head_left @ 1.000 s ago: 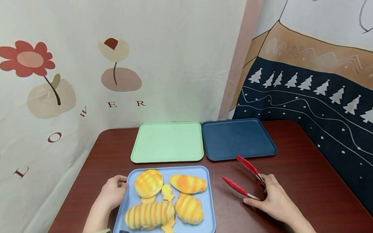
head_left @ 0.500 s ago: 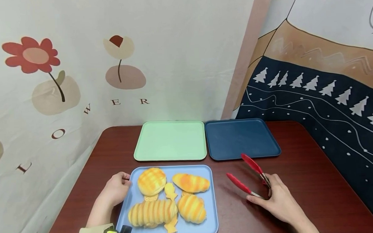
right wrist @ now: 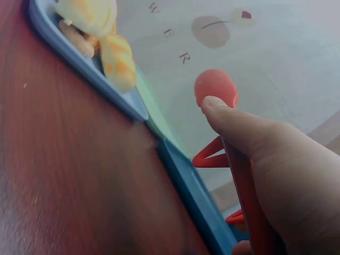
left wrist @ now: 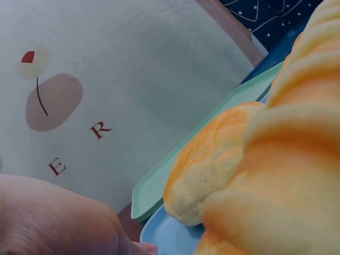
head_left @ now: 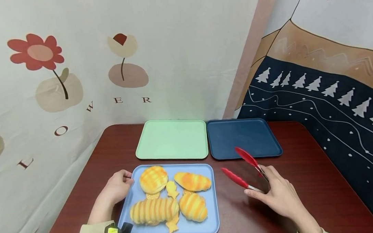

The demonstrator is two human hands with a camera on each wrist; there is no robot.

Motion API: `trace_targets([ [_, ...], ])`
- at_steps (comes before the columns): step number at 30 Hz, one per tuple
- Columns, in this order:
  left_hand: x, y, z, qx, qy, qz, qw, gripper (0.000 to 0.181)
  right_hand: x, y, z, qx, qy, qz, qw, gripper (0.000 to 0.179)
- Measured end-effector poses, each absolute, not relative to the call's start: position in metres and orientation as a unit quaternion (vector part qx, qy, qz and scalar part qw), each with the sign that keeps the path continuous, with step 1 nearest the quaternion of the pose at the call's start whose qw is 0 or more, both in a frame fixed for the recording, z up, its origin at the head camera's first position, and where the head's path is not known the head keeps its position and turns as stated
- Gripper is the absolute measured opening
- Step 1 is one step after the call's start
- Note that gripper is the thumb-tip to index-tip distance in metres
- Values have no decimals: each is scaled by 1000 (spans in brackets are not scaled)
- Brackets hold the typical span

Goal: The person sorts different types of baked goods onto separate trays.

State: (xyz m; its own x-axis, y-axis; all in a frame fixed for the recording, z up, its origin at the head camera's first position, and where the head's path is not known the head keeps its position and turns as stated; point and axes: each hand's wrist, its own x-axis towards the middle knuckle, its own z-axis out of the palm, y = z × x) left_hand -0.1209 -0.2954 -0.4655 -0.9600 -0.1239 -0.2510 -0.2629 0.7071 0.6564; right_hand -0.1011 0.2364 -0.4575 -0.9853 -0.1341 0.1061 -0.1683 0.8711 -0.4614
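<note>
My left hand point(head_left: 116, 187) grips the left rim of a light blue tray point(head_left: 212, 228). On the tray lie a round bun point(head_left: 153, 179), an oval bread roll point(head_left: 193, 181), a long ridged loaf point(head_left: 154, 211) and a croissant-shaped roll point(head_left: 193, 207). Small flat yellow pieces, one fish-shaped point(head_left: 171, 189), sit between and partly under them. The ridged loaf point(left wrist: 292, 159) looms large in the left wrist view. To the tray's right, my right hand point(head_left: 277, 192) holds red-tipped tongs point(head_left: 235, 177) between thumb and fingers. Their arms are spread, with nothing between the tips.
Behind the light blue tray stand a pale green tray point(head_left: 173, 141) and, beside it, a dark blue tray point(head_left: 244, 138). All rest on a dark red-brown table point(head_left: 312, 173). Printed curtains point(head_left: 178, 62) hang right behind the table's back edge.
The tongs have swung slightly left and away from me, toward the trays, still spread. My left hand stays at the tray rim. The head view has shifted a little.
</note>
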Motion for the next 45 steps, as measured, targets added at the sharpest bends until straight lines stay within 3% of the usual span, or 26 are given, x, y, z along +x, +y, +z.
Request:
trace_targets([
  [23,-124,-294,-467,-163,916,361,65,26,-118,204,-449,132,-962,238,4,106],
  [33,-119,-297,-467,-161,907,386,44,24,-124,198,-449,172,-956,238,9,90],
  [45,-119,-297,-466,-158,918,364,26,24,-130,192,-445,194,-953,233,-3,92],
])
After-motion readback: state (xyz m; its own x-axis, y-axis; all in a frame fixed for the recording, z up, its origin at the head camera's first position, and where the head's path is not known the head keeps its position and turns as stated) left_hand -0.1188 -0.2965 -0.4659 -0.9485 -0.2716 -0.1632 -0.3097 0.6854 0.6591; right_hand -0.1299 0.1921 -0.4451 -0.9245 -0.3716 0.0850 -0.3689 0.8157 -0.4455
